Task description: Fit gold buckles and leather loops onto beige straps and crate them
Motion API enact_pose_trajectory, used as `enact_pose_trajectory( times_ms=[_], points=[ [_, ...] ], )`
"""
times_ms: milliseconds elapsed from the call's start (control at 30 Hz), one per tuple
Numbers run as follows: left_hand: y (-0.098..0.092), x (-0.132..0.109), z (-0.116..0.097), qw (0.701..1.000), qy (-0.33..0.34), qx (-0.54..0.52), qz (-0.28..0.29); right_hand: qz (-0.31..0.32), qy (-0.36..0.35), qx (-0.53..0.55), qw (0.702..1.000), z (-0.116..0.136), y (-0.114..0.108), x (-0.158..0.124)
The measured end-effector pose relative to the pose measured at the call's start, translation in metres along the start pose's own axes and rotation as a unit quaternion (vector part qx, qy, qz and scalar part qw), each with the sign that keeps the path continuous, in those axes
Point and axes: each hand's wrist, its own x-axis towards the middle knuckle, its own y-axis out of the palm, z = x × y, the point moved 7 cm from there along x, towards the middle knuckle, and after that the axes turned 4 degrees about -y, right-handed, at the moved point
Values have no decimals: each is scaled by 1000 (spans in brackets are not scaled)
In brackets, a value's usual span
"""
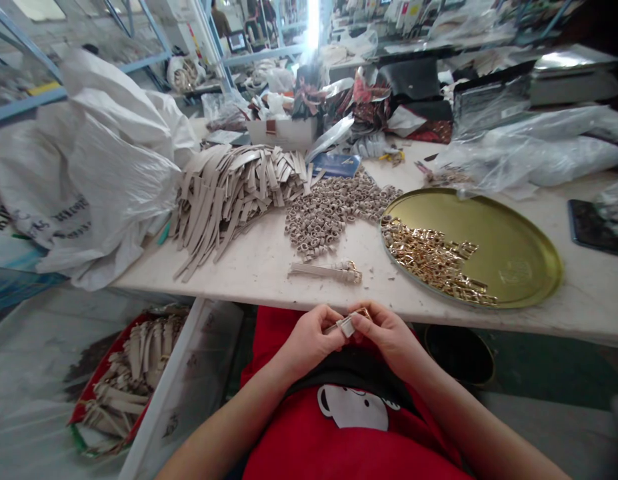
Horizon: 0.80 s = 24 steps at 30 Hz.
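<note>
My left hand (pixel 307 340) and my right hand (pixel 386 337) meet over my lap, just below the table edge, both pinched on one beige strap with a small loop and a gold buckle (pixel 349 323). On the table right in front lies a short bundle of finished straps with buckles (pixel 329 271). Behind it sits a heap of small beige loops (pixel 329 213). A big pile of loose beige straps (pixel 229 197) spreads to the left. A round gold tray (pixel 513 250) on the right holds several gold buckles (pixel 431 257).
A large white sack (pixel 96 167) slumps at the table's left end. On the floor to the left, a red crate (pixel 123 373) holds more straps. Clear plastic bags (pixel 529 150) and a dark phone (pixel 593 227) lie at the right. Cluttered boxes and packets line the back.
</note>
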Motion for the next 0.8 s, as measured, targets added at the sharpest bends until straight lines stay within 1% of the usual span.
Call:
enact_pose_trajectory(
  times_ms=[100,200,267,367,433,533,633,700,767,800],
  points=[
    [-3,-2,3,999,1,32,-6,-4,28,55,998,-8,-2,2],
    [-4,-1,8,999,-16,34,4,0,63,85,994,-15,0,3],
    [-4,1,11,999,-24,41,12,-4,53,58,997,-13,0,2],
    [-4,4,13,998,-24,57,11,-7,27,-14,1000,-7,-2,0],
    [-3,6,13,998,-29,60,18,1,31,-21,999,-8,-2,-1],
    [-2,6,13,996,-41,68,35,3,56,40,998,-14,-2,-2],
    [-3,4,12,994,-53,83,43,-12,85,108,990,-22,-4,-3],
    [-4,2,10,994,-72,57,60,-18,85,120,989,-24,-7,-2],
    [-3,-2,10,989,-107,-21,100,-11,73,101,992,-22,-10,-2],
    [-2,-4,9,982,-125,-72,124,-6,67,88,994,-20,-11,-1]
  ],
)
